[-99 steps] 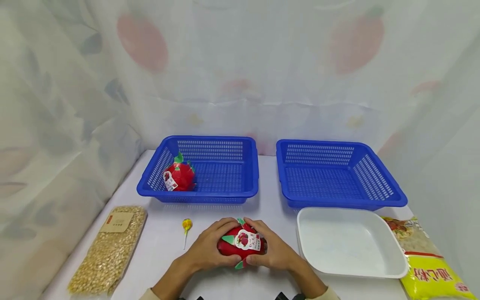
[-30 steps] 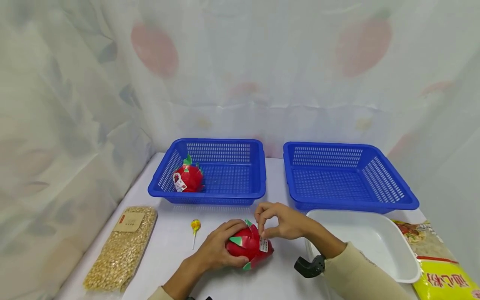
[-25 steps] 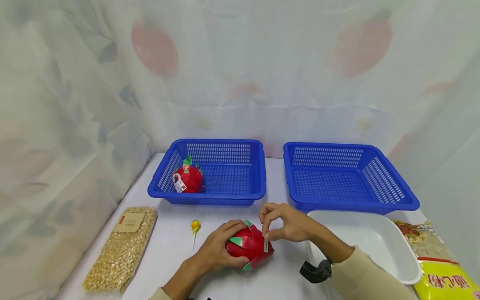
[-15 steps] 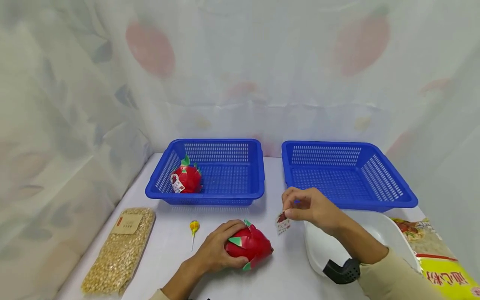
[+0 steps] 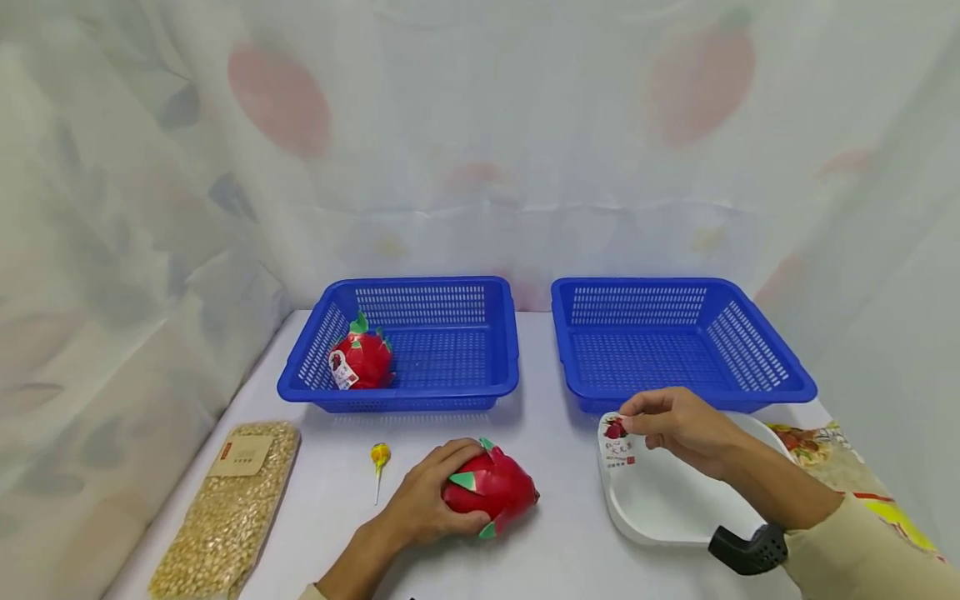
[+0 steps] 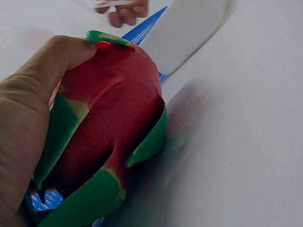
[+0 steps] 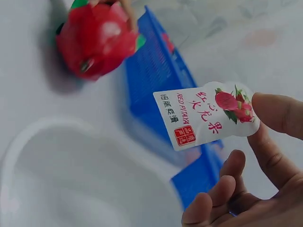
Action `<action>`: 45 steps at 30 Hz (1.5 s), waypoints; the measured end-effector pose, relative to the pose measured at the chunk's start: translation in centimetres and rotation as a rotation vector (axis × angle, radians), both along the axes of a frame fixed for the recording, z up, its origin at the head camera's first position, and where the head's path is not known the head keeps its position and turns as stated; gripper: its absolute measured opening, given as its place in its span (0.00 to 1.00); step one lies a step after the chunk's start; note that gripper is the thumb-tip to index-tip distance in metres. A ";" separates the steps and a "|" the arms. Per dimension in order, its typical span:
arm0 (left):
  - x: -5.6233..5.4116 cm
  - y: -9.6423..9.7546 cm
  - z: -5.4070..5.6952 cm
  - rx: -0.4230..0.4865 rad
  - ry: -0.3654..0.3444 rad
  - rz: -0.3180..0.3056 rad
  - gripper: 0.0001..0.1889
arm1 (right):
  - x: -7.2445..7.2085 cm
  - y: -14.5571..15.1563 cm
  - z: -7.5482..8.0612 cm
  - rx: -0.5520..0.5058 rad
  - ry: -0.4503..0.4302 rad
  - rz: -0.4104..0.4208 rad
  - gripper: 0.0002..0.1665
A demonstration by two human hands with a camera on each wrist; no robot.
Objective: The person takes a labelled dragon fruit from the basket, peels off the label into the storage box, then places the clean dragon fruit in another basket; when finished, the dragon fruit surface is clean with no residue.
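My left hand point(image 5: 431, 500) grips a red dragon fruit point(image 5: 495, 490) with green leaf tips, lying on its side on the white table. In the left wrist view the dragon fruit point(image 6: 113, 104) shows no label on its visible side. Between thumb and forefinger, my right hand point(image 5: 686, 429) pinches a white sticker label point(image 5: 617, 446) over the left rim of the white tray point(image 5: 633, 529). The label point(image 7: 203, 113) faces the right wrist camera, with printed fruit and the words RED PITAYA. Another dragon fruit point(image 5: 367, 362), labelled, sits in the left blue basket point(image 5: 420, 392).
A second blue basket point(image 5: 675, 392) stands at the back right, behind the tray. A lollipop point(image 5: 379, 458) lies left of my left hand. A bag of yellow grains point(image 5: 225, 517) is at the far left. A partly covered yellow food packet point(image 5: 840, 467) lies at the right.
Both hands held the labelled fruit at first. My right hand has peeled the label off and carried it right, to the tray. My left hand still grips the dragon fruit.
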State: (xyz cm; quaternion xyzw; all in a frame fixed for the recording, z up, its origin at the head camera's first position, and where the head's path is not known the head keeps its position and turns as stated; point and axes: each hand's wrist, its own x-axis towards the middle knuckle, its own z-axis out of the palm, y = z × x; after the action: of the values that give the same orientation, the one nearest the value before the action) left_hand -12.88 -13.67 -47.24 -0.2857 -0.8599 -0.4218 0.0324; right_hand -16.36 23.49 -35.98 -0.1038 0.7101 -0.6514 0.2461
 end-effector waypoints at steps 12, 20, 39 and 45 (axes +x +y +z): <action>-0.3 0.1 -0.1 0.005 0.009 0.006 0.39 | -1.0 3.0 -5.1 0.122 -0.198 -0.080 0.15; -0.3 0.0 -0.2 0.003 0.006 0.002 0.39 | -1.4 3.6 -7.1 0.238 -0.209 -0.100 0.17; -0.2 0.0 -0.2 -0.009 -0.049 0.017 0.40 | -0.4 2.3 -9.6 0.702 0.442 -0.043 0.21; -0.2 -0.1 -0.1 -0.008 -0.042 0.011 0.40 | -0.2 2.2 -9.9 0.761 0.478 -0.072 0.26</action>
State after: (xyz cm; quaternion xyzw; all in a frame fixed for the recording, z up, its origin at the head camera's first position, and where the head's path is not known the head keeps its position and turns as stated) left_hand -13.10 -13.75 -47.38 -0.2722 -0.8635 -0.4242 0.0157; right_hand -16.59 25.65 -45.89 -0.1289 0.9392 -0.3098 0.0730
